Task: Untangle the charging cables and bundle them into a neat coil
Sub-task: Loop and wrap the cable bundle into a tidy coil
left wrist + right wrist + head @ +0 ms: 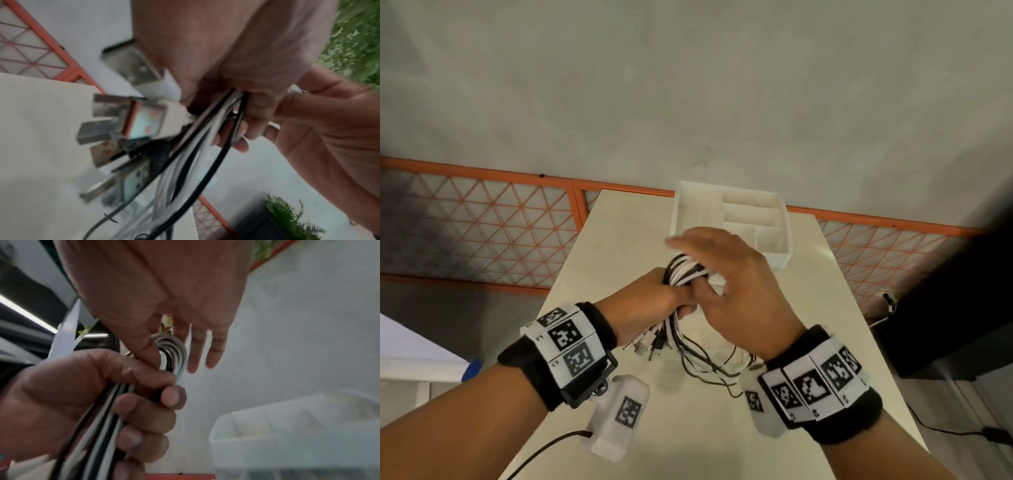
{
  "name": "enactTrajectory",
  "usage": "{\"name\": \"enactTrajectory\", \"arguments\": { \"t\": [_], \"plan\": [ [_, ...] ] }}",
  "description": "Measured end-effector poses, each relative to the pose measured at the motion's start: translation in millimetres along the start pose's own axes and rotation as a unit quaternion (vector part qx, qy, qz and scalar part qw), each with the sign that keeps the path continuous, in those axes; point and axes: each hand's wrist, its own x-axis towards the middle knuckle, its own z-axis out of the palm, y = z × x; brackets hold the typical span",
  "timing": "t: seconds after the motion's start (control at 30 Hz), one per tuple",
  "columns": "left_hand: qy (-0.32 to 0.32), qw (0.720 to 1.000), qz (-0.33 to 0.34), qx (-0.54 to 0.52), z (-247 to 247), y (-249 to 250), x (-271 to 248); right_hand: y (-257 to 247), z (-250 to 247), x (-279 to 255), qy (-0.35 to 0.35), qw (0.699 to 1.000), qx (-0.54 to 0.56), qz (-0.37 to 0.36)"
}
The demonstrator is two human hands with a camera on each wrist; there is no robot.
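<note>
A bundle of black and white charging cables (685,270) is held upright above the table. My left hand (650,301) grips the bundle around its middle, fingers curled round the strands (115,402). The folded top loop (174,352) sticks out above that fist. My right hand (722,270) hovers over the loop with straight fingers (213,353), its thumb side touching the loop. Several USB plugs (127,120) hang below the left fist (650,342). Loose strands (709,366) trail down onto the table under my right wrist.
A white divided organizer tray (678,212) stands just beyond the hands at the table's far end. The pale table (619,240) is narrow, with floor and an orange lattice railing (482,219) on both sides. A dark cabinet (962,291) is at the right.
</note>
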Motion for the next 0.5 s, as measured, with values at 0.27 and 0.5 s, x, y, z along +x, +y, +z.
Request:
{"name": "enactTrajectory", "arguments": {
  "t": [0.27, 0.5],
  "plan": [
    [-0.028, 0.998, 0.038, 0.033, -2.7, 5.2, -3.7, -2.6, -1.7, 9.5, 0.027, 0.991, 0.072, 0.108],
    [-0.007, 0.998, 0.034, 0.048, -6.8, 0.0, -0.5, -7.9, -6.7, 12.8, 0.003, 0.994, 0.101, 0.041]
  ]
}}
